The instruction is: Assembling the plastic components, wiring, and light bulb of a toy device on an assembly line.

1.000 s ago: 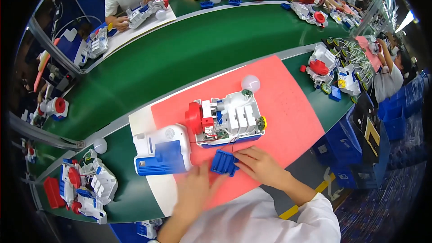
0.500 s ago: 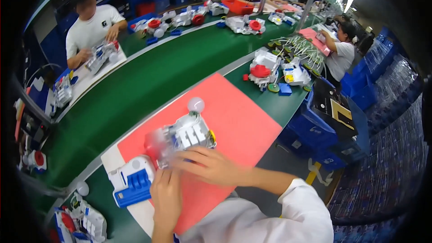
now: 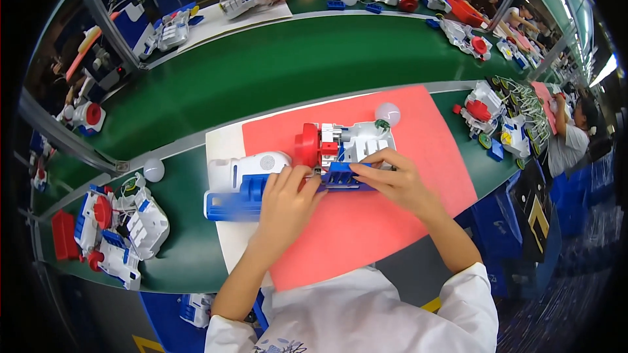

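A white plastic housing [image 3: 366, 140] with a red round part [image 3: 307, 146] and a small red block lies open on the pink sheet, a pale ball [image 3: 388, 114] at its far corner. Along its near edge is a blue slotted plastic part [image 3: 341, 175]. My right hand [image 3: 400, 186] pinches this part at its right end. At its left end, my left hand [image 3: 288, 206] has its fingers bent and pressed against it; the fingertips are partly hidden. Just left lies a white-and-blue shell half [image 3: 239, 173], slightly blurred and partly covered by my left hand.
The pink sheet [image 3: 392, 229] lies over a pale board on the green bench. Several part-built units [image 3: 121, 229] stand at left, beside a red bin [image 3: 64, 235]. More units [image 3: 481, 108] and green discs with wires are at right. Across the green belt [image 3: 261, 59], a person handles another unit.
The view has swung left and down. My hands have moved onto the blue slotted part at the housing's near edge, and the housing now lies more squarely before me.
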A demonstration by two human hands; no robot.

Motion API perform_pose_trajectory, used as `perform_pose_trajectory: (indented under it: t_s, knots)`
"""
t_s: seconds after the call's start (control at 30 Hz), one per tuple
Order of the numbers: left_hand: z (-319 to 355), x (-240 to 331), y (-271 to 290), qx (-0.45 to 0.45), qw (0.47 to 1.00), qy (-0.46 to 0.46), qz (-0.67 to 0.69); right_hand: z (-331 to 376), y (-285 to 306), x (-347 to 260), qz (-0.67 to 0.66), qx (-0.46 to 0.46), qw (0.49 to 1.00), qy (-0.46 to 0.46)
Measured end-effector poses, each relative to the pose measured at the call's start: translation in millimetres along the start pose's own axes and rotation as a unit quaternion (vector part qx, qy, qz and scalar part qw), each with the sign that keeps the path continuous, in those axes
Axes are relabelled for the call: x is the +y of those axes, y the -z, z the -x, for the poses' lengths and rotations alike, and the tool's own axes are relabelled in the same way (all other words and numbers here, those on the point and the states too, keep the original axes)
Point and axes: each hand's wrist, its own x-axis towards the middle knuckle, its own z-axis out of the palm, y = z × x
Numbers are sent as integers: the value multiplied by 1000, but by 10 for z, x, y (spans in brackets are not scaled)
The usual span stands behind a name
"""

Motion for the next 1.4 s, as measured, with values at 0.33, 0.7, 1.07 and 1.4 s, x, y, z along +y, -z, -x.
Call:
perform_pose_trajectory:
  t_s: [0.33,0.7,1.07,1.4]
  knots:
    - [-200,-150,65,-137,988,42,62,22,-43,-13,-43,28,997,-56]
    - [-185,-308,14,-176,980,63,66,68,-46,-53,54,-31,998,9]
    - [-149,-375,-52,-134,987,13,84,67,-23,-10,33,-42,998,20]
    - [-135,-373,-78,-122,988,6,96,54,-7,-58,74,-35,997,15]
